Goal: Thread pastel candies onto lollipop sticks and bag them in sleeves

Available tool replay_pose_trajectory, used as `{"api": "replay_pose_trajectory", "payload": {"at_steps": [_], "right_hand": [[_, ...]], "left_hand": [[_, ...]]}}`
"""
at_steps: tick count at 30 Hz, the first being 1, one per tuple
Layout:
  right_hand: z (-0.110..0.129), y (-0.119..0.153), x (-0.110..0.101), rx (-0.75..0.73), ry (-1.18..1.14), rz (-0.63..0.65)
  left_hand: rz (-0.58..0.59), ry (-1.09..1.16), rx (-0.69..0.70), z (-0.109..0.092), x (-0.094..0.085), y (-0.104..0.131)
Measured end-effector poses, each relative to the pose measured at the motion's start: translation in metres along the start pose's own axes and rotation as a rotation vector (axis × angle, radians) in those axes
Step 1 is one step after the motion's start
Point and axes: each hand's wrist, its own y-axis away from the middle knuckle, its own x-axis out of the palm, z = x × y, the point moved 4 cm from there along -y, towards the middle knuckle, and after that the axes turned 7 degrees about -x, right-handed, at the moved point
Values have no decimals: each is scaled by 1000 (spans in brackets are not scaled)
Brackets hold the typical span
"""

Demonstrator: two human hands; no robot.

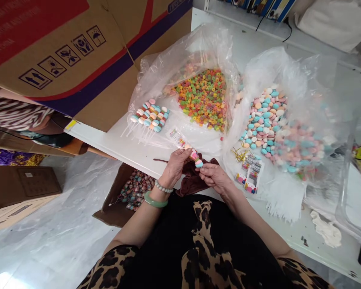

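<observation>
My left hand [178, 161] is closed round a small printed clear wrapper [177, 137] with a candy skewer [195, 156] partly inside it. The fingers of my right hand [214, 176] pinch the near end of the skewer, by its blue candy. Several finished candy skewers [152, 116] on white sticks lie on the table to the left. Beyond my hands a plastic bag holds ring candies [203, 98]; another, to the right, holds pastel candies [266, 120]. Gold ties [240, 154] and printed wrappers [252, 176] lie right of my right hand. Brown cloth [192, 180] lies under both hands.
A large cardboard box [108, 72] stands at the back left of the white table [108, 140]. Below the edge, an open box holds wrapped candies [138, 186]. White sticks [285, 200], a white glove [326, 228] and a clear container [345, 188] are at the right.
</observation>
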Motion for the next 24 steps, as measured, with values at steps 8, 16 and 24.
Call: {"api": "replay_pose_trajectory", "payload": {"at_steps": [8, 16, 24], "right_hand": [[30, 9, 11, -713, 1231, -334], [23, 8, -2, -451, 593, -281], [18, -3, -12, -301, 520, -372]], "left_hand": [[-21, -4, 63, 19, 15, 4], [-21, 57, -1, 5, 10, 4], [38, -12, -36, 13, 18, 7]]}}
